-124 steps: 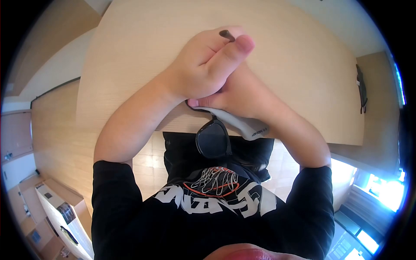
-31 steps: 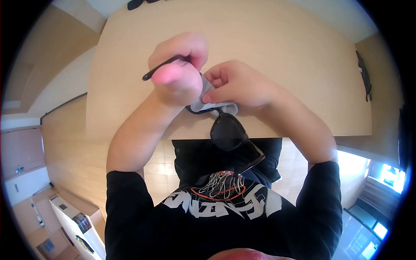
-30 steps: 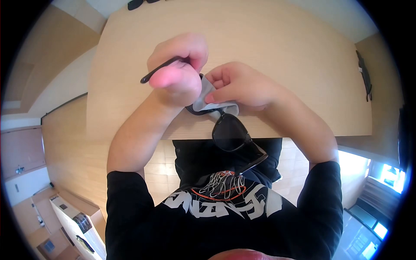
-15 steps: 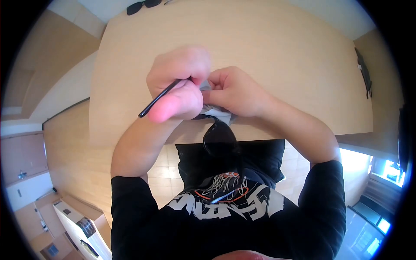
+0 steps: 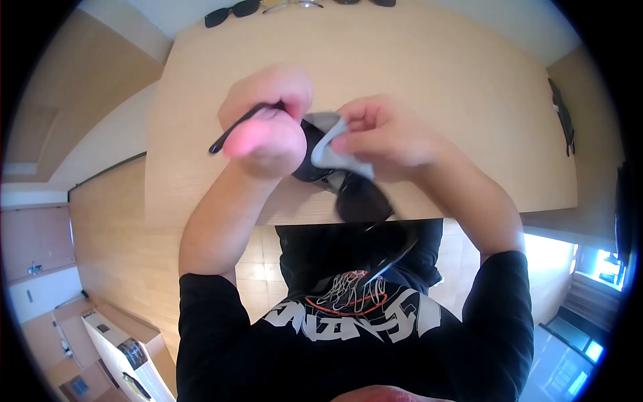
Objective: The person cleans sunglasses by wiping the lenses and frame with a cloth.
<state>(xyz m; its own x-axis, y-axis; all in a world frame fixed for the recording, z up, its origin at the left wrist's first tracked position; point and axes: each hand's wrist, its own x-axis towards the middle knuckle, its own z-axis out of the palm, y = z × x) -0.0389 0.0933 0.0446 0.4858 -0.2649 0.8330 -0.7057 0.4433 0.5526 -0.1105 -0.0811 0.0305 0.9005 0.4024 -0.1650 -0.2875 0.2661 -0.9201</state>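
Note:
Black sunglasses (image 5: 362, 198) are held above the near edge of the table, with my left hand (image 5: 264, 120) closed around one temple arm. One dark lens is partly covered by my hands and the cloth; the other hangs lower, towards my shirt. Pinched in my right hand (image 5: 388, 134) is a light grey cloth (image 5: 338, 155), which lies against the lens nearer my left hand. The right hand is smeared by motion, and its fingertips are partly behind the cloth.
The light wooden table (image 5: 482, 120) spreads out ahead. Along its far edge lie dark sunglasses (image 5: 232, 12), thin-framed glasses (image 5: 293, 5) and another dark pair (image 5: 365, 2). A dark flat item (image 5: 562, 115) rests at the right edge.
The right hand and cloth have moved to the right, away from my left hand, showing more of the near lens. The sunglasses' hanging lens has swung right and slightly up.

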